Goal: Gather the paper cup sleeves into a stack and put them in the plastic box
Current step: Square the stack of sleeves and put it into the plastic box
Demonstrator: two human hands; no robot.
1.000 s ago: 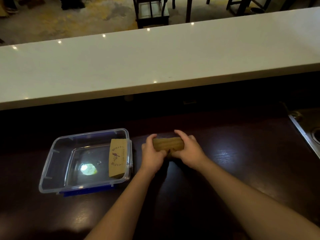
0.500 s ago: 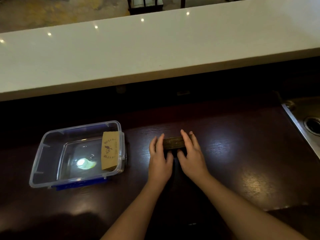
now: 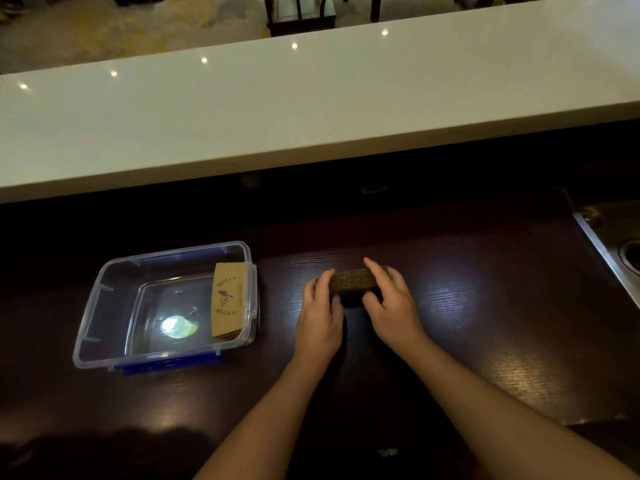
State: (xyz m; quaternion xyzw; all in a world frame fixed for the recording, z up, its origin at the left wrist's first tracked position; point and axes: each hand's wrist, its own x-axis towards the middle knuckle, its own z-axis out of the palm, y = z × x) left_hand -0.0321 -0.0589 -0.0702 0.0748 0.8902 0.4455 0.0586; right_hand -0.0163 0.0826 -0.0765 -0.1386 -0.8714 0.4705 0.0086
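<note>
our left hand (image 3: 320, 318) and right hand (image 3: 391, 306) clasp the sleeve stack (image 3: 351, 281) between them; the plastic box (image 3: 104, 306) holds printed sleeves (image 3: 229, 301) against its right wall.

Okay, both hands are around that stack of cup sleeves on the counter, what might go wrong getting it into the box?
The stack of sleeves is only pinched at its ends by the left hand and right hand, so on lifting, the loose middle could sag or fan out. The plastic box already has sleeves in the box leaning against its right wall; the new stack could catch on them or on the rim.
</note>
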